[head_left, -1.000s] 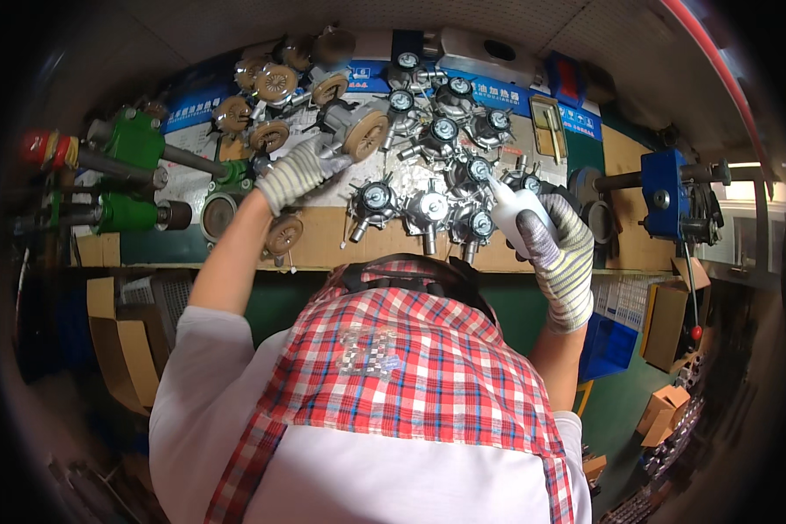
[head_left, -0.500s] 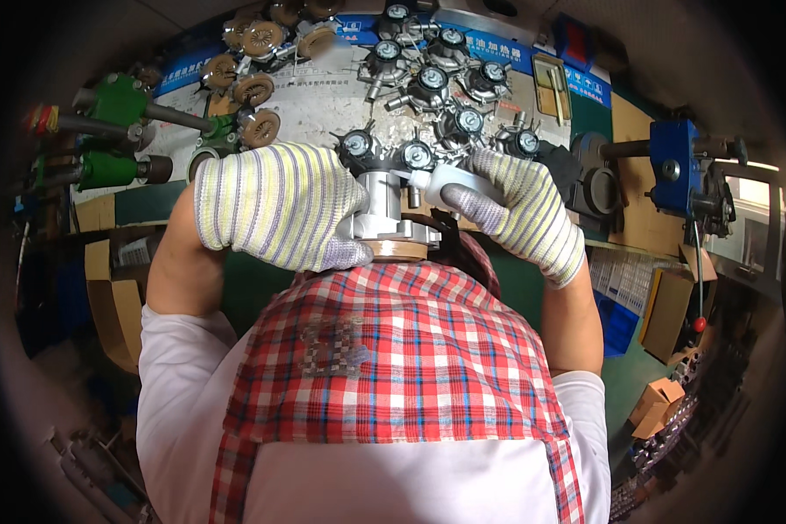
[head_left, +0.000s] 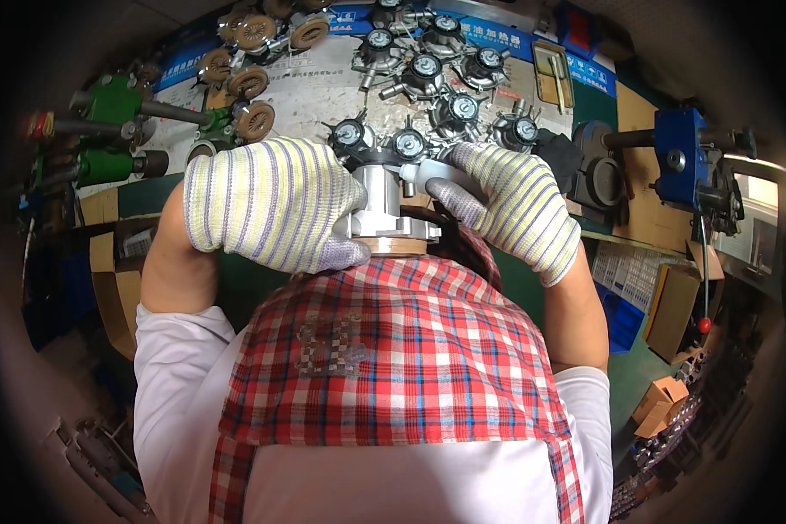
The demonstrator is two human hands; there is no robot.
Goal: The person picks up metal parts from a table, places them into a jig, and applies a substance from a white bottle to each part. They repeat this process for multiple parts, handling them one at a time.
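My left hand point(head_left: 275, 205), in a striped knit glove, is closed round the side of a metal pump-like housing point(head_left: 378, 205). The housing has a silver cylindrical neck and a brown disc at its lower end, close to my checked apron. In my right hand point(head_left: 515, 205), gloved alike, is a small white squeeze bottle point(head_left: 441, 177). Its tip points left at the top of the housing's neck. Just beyond my hands stand finished-looking assemblies with round black tops, the closest being a black-topped assembly point(head_left: 408, 144). The far side of the housing is hidden.
Several more black-topped units point(head_left: 424, 74) crowd the bench's back. Brown disc parts point(head_left: 255, 120) stand at the far left near a green clamp device point(head_left: 118, 100). A blue press-like device point(head_left: 675, 162) is at the right, with a shallow tray point(head_left: 551, 77) behind. Cardboard boxes point(head_left: 659, 406) lie below right.
The bottle's tip has shifted slightly left and up toward the neck's top, my right hand moving with it. My left hand keeps its hold on the housing.
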